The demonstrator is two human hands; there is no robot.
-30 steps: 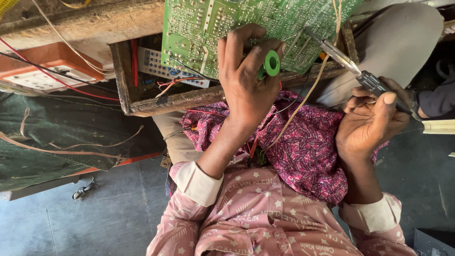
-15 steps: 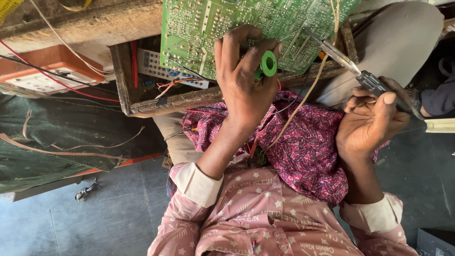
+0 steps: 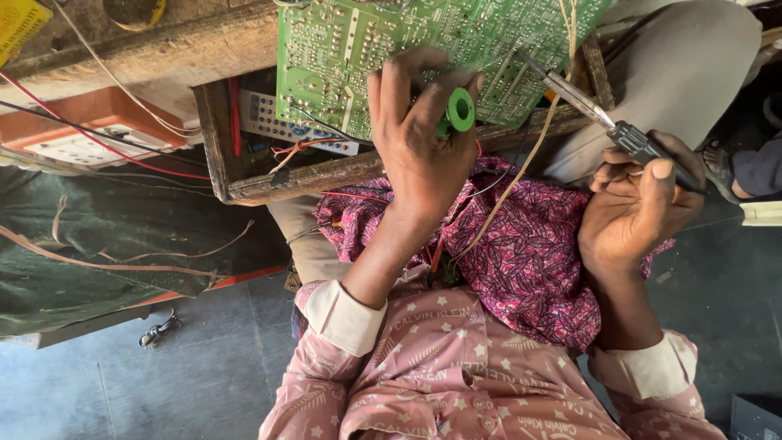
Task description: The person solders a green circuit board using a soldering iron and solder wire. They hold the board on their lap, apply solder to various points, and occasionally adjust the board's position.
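A green circuit board (image 3: 358, 49) with many solder points leans on the rim of a wooden box (image 3: 269, 183). My left hand (image 3: 419, 138) lies against the board's lower edge and grips a small green spool (image 3: 460, 110) between thumb and fingers. My right hand (image 3: 639, 208) holds a soldering iron (image 3: 607, 122) by its dark handle, and the metal tip touches the board's right part. A thin tan wire (image 3: 529, 155) hangs from the board across the purple patterned cloth (image 3: 529, 253) on my lap.
The wooden box holds a grey remote control (image 3: 269, 118) and red wires. An orange and white device (image 3: 73, 134) sits at left above a dark green cloth (image 3: 81, 253). Another person's foot (image 3: 749, 167) shows at the right edge. A metal clip (image 3: 159, 330) lies on the grey floor.
The view has shifted slightly. My left hand has moved a little on the board with the green spool. My right hand and the iron stay where they were.
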